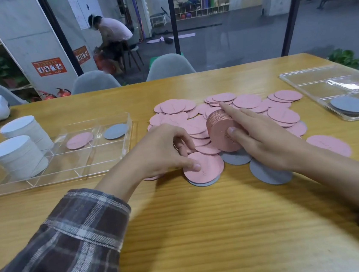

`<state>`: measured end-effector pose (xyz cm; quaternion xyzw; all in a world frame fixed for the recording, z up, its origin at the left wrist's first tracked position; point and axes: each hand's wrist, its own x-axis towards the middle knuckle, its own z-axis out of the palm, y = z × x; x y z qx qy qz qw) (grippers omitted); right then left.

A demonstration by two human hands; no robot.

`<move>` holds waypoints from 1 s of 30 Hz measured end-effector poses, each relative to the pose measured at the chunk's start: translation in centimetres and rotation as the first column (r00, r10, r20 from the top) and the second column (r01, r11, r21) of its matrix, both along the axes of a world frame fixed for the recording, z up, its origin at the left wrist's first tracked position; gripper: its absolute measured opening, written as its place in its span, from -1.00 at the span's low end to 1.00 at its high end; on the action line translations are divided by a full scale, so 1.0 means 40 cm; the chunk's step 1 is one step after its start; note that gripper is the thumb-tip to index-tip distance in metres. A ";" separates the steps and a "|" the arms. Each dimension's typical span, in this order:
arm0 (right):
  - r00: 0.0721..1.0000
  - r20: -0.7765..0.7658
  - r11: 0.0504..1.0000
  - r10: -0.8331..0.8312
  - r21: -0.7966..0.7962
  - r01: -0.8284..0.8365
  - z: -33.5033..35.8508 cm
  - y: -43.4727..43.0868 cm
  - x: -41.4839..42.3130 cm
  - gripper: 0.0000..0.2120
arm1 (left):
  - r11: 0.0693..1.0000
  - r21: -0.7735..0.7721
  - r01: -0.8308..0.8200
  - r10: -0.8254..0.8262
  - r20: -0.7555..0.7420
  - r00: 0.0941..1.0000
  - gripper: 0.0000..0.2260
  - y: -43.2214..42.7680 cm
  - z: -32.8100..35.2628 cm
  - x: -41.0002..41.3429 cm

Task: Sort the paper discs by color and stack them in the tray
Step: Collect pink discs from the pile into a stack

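wooden table (206, 222) beside a glass wall, grey chairs (169, 66) tucked in at the far edge. left hand (162, 151) palm down and curled, thumb pressing the top of a pink disc (206, 166) at the near edge of the loose pile (249, 105), fingers hooked at that disc's far rim. right hand (264, 139) gripping a pink stack (222, 131) stood on edge upon the pile: thumb against the near face, index finger stretched along the top. plaid sleeves (75, 248) on both forearms. red signs (49, 67) on the concrete pillar behind the glass, lettering too small to read; faint marks on the discs, also unreadable. clear divided tray (66, 171) at the left, holding two tall white stacks (20, 158) in its left compartments, a lone pink disc (79, 140) flat in a middle compartment, one grey disc (115, 131) in the far right one. second clear tray (302, 81) at the right, with a low grey stack (349, 106) in its near compartment. loose grey discs (270, 174) flat on the table under the pile's near edge.
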<state>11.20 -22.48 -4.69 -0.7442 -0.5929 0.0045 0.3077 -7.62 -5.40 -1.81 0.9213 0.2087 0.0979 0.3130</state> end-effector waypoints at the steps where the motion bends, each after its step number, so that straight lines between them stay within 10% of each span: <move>1: 1.000 -0.006 1.000 0.009 0.011 -0.009 0.000 0.001 -0.002 -0.45 | 1.000 -0.027 0.007 -0.007 0.005 1.000 -0.71 0.005 0.006 -0.003; 20: 0.974 -0.208 0.995 0.091 -0.018 -0.097 0.009 -0.001 -0.028 -0.42 | 0.989 -0.148 0.005 0.065 0.470 0.880 -0.83 -0.038 -0.049 0.045; 30: 0.997 0.071 0.998 -0.042 -0.033 0.044 0.003 0.001 0.006 -0.43 | 0.986 0.168 -0.023 0.004 0.112 0.994 -0.61 0.007 -0.029 0.003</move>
